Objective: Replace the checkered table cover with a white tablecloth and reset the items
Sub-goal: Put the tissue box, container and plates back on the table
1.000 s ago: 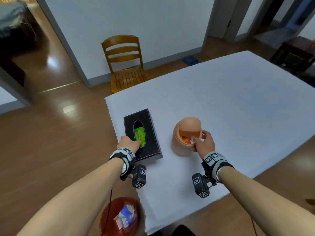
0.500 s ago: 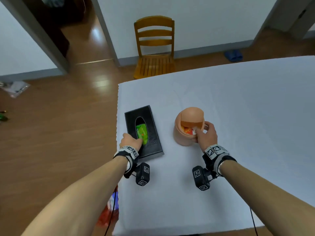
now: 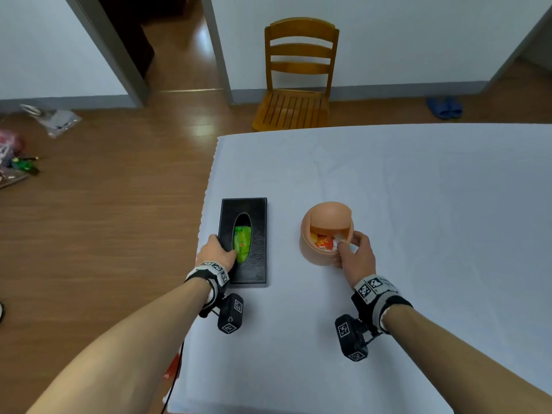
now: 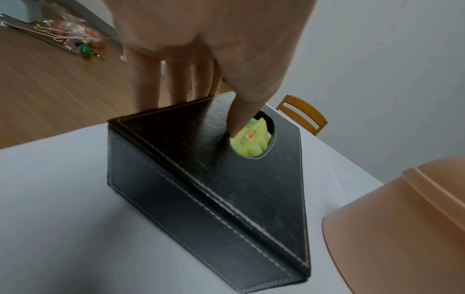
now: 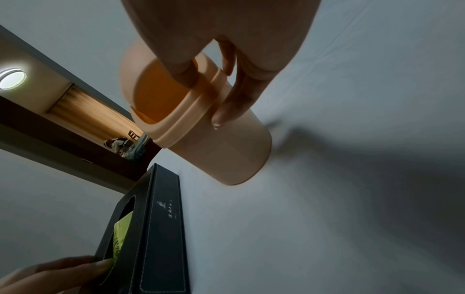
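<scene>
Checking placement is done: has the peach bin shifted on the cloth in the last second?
No. The peach bin keeps its gap from the left edge of the white tablecloth; only the camera turned.

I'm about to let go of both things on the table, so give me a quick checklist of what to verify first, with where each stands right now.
1. White tablecloth covers the table, no checkered cover showing: ok.
2. Black tissue box lies flat on the cloth: ok.
3. Left hand grip on the box, thumb in the oval slot, fingers over the far side: ok.
4. Peach desktop bin stands upright on the cloth: ok.
5. Right hand grip on the bin's rim, thumb inside the opening: ok.
6. Box clear of the cloth's left edge: cannot tell, it sits close.
</scene>
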{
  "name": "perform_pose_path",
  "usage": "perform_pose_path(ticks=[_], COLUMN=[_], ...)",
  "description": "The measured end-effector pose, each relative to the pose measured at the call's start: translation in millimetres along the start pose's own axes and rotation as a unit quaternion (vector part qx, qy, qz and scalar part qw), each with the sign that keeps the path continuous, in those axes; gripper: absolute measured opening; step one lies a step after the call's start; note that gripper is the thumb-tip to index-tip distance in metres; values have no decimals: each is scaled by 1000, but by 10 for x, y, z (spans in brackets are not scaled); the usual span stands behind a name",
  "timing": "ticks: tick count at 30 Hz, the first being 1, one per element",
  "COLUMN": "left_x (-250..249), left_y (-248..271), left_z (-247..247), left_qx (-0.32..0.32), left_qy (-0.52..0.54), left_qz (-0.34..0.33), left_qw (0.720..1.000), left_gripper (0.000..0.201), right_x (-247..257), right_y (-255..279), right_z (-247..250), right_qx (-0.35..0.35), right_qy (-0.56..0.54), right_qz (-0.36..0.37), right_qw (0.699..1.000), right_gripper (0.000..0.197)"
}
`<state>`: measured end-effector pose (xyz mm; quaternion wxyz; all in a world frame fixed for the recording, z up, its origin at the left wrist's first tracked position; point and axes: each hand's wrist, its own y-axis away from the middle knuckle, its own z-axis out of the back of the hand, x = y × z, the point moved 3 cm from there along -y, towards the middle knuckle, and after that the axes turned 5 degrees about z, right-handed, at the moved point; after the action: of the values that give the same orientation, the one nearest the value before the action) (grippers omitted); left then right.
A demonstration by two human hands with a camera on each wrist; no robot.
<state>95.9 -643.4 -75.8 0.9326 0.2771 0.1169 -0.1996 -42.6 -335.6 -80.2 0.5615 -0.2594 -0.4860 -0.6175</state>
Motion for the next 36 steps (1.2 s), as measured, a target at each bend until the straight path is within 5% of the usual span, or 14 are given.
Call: perform_pose_path(ticks=[8, 11, 17, 24, 36], left_x=[-286, -592, -964, -825, -413], left_y=[-125, -20, 239, 608, 914], left_z=[-35, -55, -158, -105, 604], left_qx=[-2, -55, -13, 22, -29], left_qy=[48, 109, 159, 124, 87], left_qz=[-2, -73, -143, -103, -39], left_qw=[999, 990, 977, 987, 995], left_gripper=[56, 61, 60, 55, 50], right_x=[121, 235, 516, 676, 1237], right_y=[-77, -95, -277, -591, -704], right_z=[99, 219, 327, 282, 122], right_qx=[16, -7, 13, 56, 84], right_qy=[56, 72, 91, 145, 126], right_qz=[7, 15, 68, 81, 159], right_qw=[998, 997, 993, 984, 976], right_gripper=[57, 55, 54, 58, 38])
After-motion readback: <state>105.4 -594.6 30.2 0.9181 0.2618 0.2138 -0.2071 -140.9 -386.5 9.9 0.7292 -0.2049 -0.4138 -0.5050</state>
